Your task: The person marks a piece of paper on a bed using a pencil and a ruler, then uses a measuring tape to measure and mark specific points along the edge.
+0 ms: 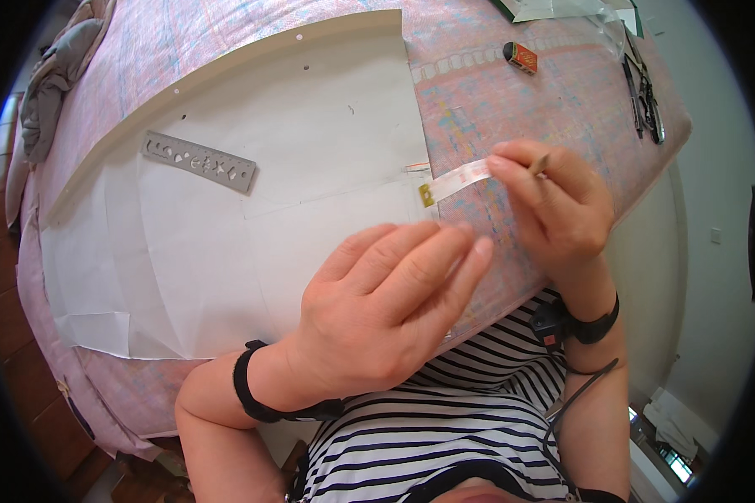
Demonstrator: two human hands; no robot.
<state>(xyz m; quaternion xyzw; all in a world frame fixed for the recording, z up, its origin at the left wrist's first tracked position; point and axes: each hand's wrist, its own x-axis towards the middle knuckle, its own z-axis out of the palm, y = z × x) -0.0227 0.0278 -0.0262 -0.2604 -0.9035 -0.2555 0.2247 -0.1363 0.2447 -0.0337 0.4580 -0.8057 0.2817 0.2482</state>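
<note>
My right hand [557, 201] pinches a white tape measure [462, 178] between thumb and fingertips. A pencil-like wooden stick [540, 166] also pokes out between its fingers. The tape's yellowish metal end [426, 195] lies at the right edge of a large white paper sheet [277, 138], near faint pencil lines. Over the lower right of the sheet hovers my left hand [387, 302], fingers loosely bent, with nothing visible in it. Its palm is hidden and its fingertips are blurred. A grey metal stencil ruler [199, 161] rests on the sheet, apart from both hands.
The sheet, with a folded top strip and punched holes, covers much of a pink patterned cloth [541, 113]. A small red-and-black box [521, 58] lies beyond my right hand. Scissors [650, 107] and a pen [633, 97] are near the right edge. Grey fabric [63, 82] is bunched at the far left.
</note>
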